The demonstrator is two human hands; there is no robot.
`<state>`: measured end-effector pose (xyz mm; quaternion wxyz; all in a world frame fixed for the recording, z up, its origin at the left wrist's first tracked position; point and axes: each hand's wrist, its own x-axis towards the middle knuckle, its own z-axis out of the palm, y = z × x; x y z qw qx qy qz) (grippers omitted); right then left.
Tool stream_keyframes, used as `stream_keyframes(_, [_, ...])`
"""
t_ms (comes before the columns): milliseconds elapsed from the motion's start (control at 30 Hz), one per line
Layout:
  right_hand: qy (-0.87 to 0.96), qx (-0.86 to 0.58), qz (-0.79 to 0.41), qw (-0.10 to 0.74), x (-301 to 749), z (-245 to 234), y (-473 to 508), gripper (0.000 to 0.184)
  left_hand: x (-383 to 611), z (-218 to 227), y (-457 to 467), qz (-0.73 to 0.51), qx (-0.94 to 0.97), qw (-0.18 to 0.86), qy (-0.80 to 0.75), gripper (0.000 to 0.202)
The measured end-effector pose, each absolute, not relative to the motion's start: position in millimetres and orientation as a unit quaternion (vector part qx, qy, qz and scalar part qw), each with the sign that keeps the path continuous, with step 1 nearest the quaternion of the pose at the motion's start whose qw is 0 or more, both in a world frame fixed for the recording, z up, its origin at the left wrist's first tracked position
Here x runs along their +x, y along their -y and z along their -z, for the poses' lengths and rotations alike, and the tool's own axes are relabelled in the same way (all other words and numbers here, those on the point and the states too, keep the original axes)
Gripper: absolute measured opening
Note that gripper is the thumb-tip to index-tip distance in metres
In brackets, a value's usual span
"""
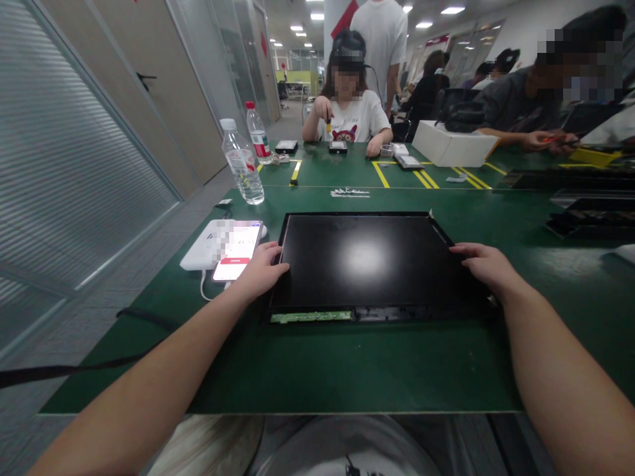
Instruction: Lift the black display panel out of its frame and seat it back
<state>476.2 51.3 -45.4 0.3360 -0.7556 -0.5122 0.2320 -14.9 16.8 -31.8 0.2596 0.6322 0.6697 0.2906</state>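
Note:
A black LCD panel lies face up on the green table, with a bright reflection in its middle. A green circuit board strip runs along the left part of its near edge. My left hand grips the panel's left edge, thumb on the near side of the fingers. Opposite it, my right hand holds the right edge, its lower fingers hidden behind the palm. Beside my left hand lie a phone with a lit screen and a white box-shaped device with a white cable.
Two plastic bottles, one clear and one red-capped, stand at the far left. Small strips lie beyond the panel. Dark panels are stacked at right. Across the table, a person holds a tool over a small device; a white box stands nearby.

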Motion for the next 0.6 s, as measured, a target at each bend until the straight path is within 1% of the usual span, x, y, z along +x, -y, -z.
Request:
stream_keyframes(300, [0.510, -0.749, -0.234, 0.353, 482.0, 51.2, -53.2, 0.033, -12.9, 26.1, -15.2, -0.202, 0.674, 0.210, -0.679, 0.051])
stream_keyframes(533, [0.518, -0.752, -0.224, 0.340, 479.5, 48.6, -52.6, 0.031, -13.7, 22.4, -14.1, -0.151, 0.711, 0.173, -0.664, 0.057])
stream_keyframes(600, [0.515, -0.758, -0.220, 0.335, 476.4, 46.0, -51.5, 0.029, -15.3, 20.2, -13.0, -0.136, 0.730, 0.160, -0.651, 0.062])
